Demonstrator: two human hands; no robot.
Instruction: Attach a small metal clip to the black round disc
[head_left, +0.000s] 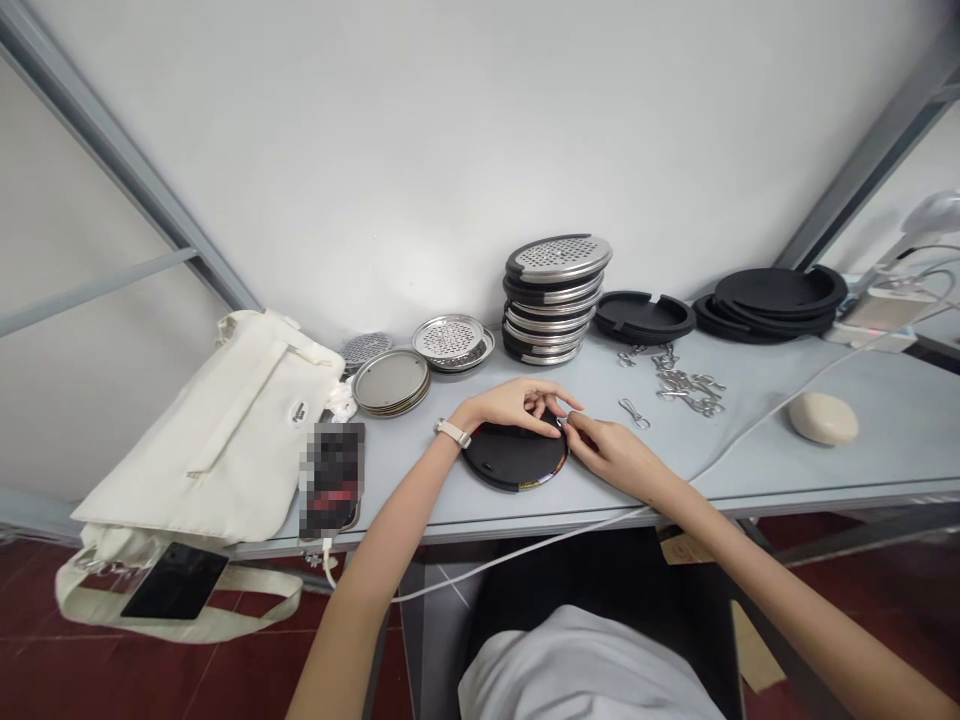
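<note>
A round black disc [510,457] lies flat on the grey table [750,450] in front of me. My left hand [517,403] rests on the disc's far edge, fingers curled toward its right side. My right hand [611,452] meets it there, fingertips pinched at the rim on something small that I cannot make out. A single metal clip [634,412] lies just right of my hands, and a heap of several such clips [686,385] sits further back.
A stack of perforated metal lids [555,300] stands behind the disc, with flat metal plates [390,382] and a strainer dish [451,340] to its left. Black trays [772,300] lie back right. A cream bag [240,430], a phone [331,480], a pale oval object [823,417] and a white cable [787,400] are also there.
</note>
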